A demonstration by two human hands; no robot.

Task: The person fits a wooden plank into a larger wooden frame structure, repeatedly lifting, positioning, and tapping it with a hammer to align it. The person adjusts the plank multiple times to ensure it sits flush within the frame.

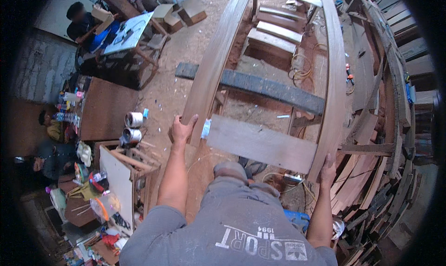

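Note:
A long wooden frame [213, 64] stretches away in front of me, made of two long side boards, a wide near crosspiece [262, 143] and a narrower far one. My left hand [182, 128] is closed around the near end of the left side board, thumb on top. At the near end of the right side board, my right hand [328, 168] grips the outer edge; its fingers are partly hidden. Beneath the frame, a dark plank [274, 90] runs crosswise. Whether the frame rests on it or is lifted off it, I cannot tell.
Cut timber blocks [274, 36] lie on the floor beyond the plank. Boards and offcuts [367, 178] are heaped on the right. Two paint cans [134, 120] stand left, near a brown cabinet [109, 109]. A person [86, 27] sits by a white-topped table [127, 33], holding a wooden piece.

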